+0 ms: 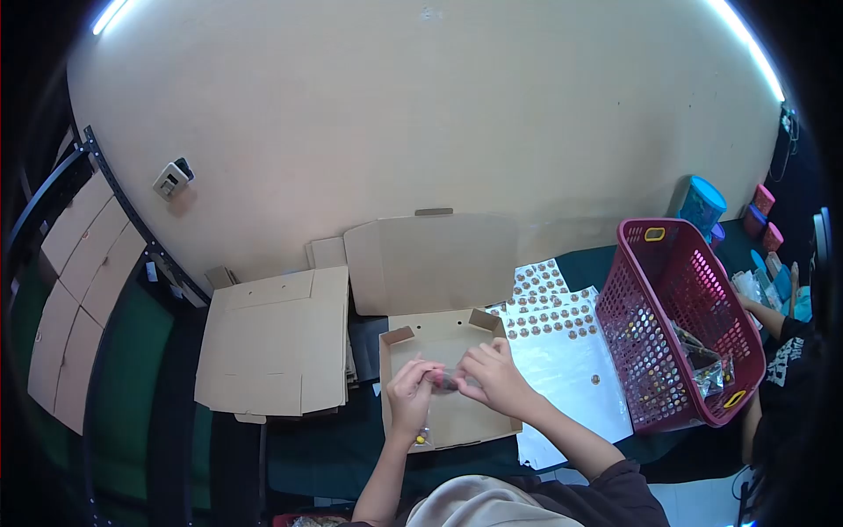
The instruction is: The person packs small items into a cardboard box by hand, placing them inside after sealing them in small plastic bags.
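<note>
Over an open cardboard box (452,422) with its lid folded back against the wall, both hands meet at a small clear packet (443,379) with something reddish in it. My left hand (410,395) pinches the packet's left side. On its right side, the fingers of my right hand (492,378) are closed at the packet's edge. A small clear bag with a yellow item (422,436) hangs by my left wrist, near the box's front wall; what holds it is hidden.
Flat cardboard pieces (263,351) are stacked at left. Sheets of round stickers (553,325) lie right of the box, beside a maroon basket (645,351) with packets inside. Another person's arm (764,316) is beyond the basket. Shelves with boxes (88,290) stand far left.
</note>
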Demonstrator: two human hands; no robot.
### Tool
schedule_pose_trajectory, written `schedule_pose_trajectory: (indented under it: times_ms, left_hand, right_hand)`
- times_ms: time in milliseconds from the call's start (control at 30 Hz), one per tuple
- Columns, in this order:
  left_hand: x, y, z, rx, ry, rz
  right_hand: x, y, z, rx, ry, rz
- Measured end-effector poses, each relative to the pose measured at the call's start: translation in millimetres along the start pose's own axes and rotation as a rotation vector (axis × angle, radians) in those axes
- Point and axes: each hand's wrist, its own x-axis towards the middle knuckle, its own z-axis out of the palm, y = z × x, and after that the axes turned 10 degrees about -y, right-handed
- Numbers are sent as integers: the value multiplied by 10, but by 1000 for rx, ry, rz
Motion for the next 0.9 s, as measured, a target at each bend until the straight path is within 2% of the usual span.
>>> schedule_pose_trajectory:
  times_ms: [100, 167, 200, 367, 433, 467, 533, 567, 600, 633, 667, 700, 733, 767, 833, 867, 900]
  left_hand:
    - [0, -24, -76, 4, 35, -43]
    - [-14, -60, -89, -93, 66, -153]
    - [11, -94, -96, -20, 104, -88]
    - [72, -133, -134, -72, 170, -68]
    - [69, -130, -87, -286, 175, -250]
    - [68, -99, -53, -284, 175, -251]
    - [57, 46, 48, -115, 174, -91]
    - [53, 102, 84, -30, 172, -11]
    - [20, 137, 107, -30, 172, -11]
    - [-47, 162, 129, 100, 2, 1]
    - [-114, 168, 155, 229, -171, 13]
    - [-165, 128, 196, 228, -173, 11]
    - [-207, 35, 249, 159, -200, -42]
    - [-254, -79, 295, 89, -224, -94]
    - [-362, -309, 356, -12, -214, -155]
    - [-395, -374, 359, -255, -189, -257]
    - [-401, -403, 345, -498, -160, -357]
  right_hand:
    - [-5, 16, 13, 34, -28, -45]
    - [-6, 15, 0, 69, -28, -48]
    - [-3, 11, -5, 105, -26, -52]
    - [-23, 17, -47, 276, -49, 11]
    - [-23, 26, -44, 375, -5, 52]
    - [-44, 43, -21, 437, 20, 123]
    - [-82, 84, -17, 501, 45, 192]
    - [-93, 103, -27, 503, 113, 236]
    - [-97, 115, -32, 504, 180, 280]
    - [-88, 106, -33, 504, 180, 281]
    - [-76, 77, -32, 732, 167, 326]
    - [-68, 46, -28, 962, 152, 369]
    - [-69, 32, -23, 1192, 136, 411]
    - [-76, 57, 10, 1270, 100, 330]
    - [-67, 73, 44, 1194, 75, 264]
    - [-82, 110, 84, 1194, 74, 265]
    - [-115, 167, 144, 1004, 102, 302]
